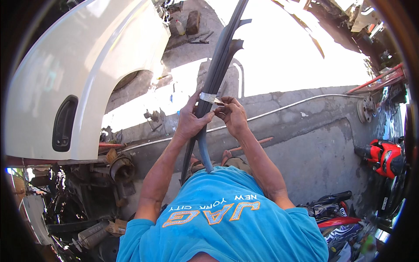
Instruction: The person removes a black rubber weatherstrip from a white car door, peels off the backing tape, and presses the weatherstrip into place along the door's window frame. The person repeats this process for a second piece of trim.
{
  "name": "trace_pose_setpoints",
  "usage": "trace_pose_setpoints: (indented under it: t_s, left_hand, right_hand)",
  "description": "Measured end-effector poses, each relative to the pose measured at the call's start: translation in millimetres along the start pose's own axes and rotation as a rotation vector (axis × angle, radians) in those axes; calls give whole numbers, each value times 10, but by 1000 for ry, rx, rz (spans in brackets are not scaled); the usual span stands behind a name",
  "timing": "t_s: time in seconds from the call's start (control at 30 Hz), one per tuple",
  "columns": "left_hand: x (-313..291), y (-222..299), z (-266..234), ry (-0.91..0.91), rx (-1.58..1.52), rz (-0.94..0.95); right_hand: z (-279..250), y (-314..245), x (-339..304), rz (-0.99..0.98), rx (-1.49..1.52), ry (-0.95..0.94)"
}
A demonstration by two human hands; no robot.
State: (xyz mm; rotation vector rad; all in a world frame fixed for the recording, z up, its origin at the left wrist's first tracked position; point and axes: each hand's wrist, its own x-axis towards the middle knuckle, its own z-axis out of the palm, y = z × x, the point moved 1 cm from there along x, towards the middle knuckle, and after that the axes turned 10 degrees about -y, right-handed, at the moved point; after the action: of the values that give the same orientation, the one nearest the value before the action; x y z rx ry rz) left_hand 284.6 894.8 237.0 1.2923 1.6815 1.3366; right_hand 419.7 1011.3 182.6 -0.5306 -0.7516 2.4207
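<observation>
A bundle of long, dark trim strips (217, 65) slants up and away from my lap, with curved, flared ends splaying out on its right side. My left hand (190, 121) is closed around the strips from the left, thumb lying across them. Just above that thumb, a band of pale, shiny tape (208, 97) wraps the bundle. On the right side, my right hand (232, 115) pinches the tape's loose end, fingers bent close to the strips. Below my hands the lower ends hang between my legs, one bluish strip reaching my shirt.
At the left stands a white vehicle door panel (94, 65) with a black handle (65, 123). A pale hose (279, 107) crosses the concrete ahead. Rusty metal parts (121, 168) lie at lower left. A red machine (386, 158) is at right, near motorcycle-like parts (336, 222).
</observation>
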Motion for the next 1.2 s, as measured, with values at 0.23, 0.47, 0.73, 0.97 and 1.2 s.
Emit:
trace_pose_setpoints:
  t_s: [0.23,0.47,0.73,0.97,1.2]
  left_hand:
    - [45,50,-182,-155,-482,-2]
    - [-74,266,-349,-279,-368,-249]
    - [-288,265,-110,-273,-327,-335]
    - [-368,334,269,-543,-287,-345]
    - [-362,417,379,-725,-379,-364]
  right_hand:
    - [-25,-176,43,-123,156,-130]
    - [103,-334,-47,-107,176,-305]
    - [-499,348,164,134,323,-201]
    - [-208,50,738,42,258,-365]
    - [355,-45,894,260,252,-634]
